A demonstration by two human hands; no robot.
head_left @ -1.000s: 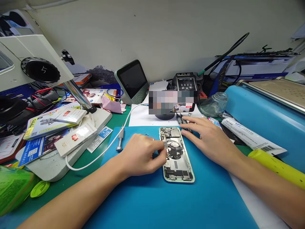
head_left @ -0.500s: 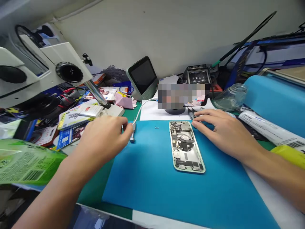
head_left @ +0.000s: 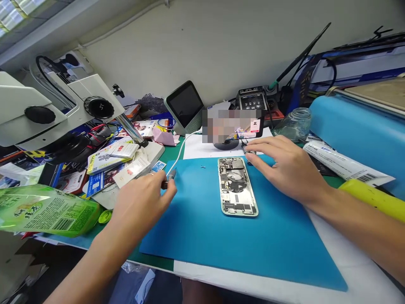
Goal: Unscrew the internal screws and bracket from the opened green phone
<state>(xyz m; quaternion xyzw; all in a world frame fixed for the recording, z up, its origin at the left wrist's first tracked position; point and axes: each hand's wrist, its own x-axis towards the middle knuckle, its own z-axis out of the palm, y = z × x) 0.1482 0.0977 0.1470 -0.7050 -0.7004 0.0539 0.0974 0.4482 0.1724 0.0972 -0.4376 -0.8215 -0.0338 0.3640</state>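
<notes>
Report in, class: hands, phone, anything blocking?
Left hand around grey screwdriver. Right hand at dark tools, grip unclear. Opened phone on blue mat, uncovered; white cable near left hand.

Your green table (head_left: pixel 152 260) carries a blue mat (head_left: pixel 202 236), spread under your right hand (head_left: pixel 286 166) and beside your left hand (head_left: pixel 144 196). An opened phone (head_left: pixel 238 188) lies on the mat between them. Beyond both lies white paper (head_left: pixel 198 147); a green bottle (head_left: pixel 47 209) rests on its side left of your left hand, a glass jar (head_left: pixel 292 126) sits beyond your right.
</notes>
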